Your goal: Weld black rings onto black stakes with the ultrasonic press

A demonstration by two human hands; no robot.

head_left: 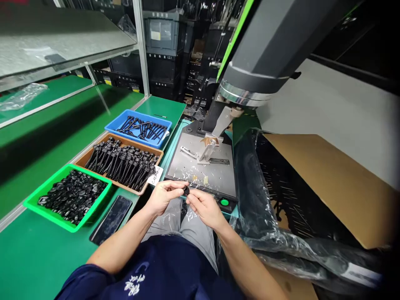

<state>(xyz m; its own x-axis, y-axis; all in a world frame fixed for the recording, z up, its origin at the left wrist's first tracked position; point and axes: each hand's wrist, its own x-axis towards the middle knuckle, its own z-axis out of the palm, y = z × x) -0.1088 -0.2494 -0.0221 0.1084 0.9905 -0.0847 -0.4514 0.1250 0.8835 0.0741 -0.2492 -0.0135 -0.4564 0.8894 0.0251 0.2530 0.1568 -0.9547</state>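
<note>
Two-handed, pinching a small black part [186,190] between left hand [163,197] and right hand [205,209], fingertips close together by the metal work plate's [218,179] near edge; apparently orienting or checking it, calling for a light, steady grip next.

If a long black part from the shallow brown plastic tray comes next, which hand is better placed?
Probably the left hand: it is nearer the brown tray, while the right hand would cross over it. Both pinch the small black part, so the left must release first.
</note>
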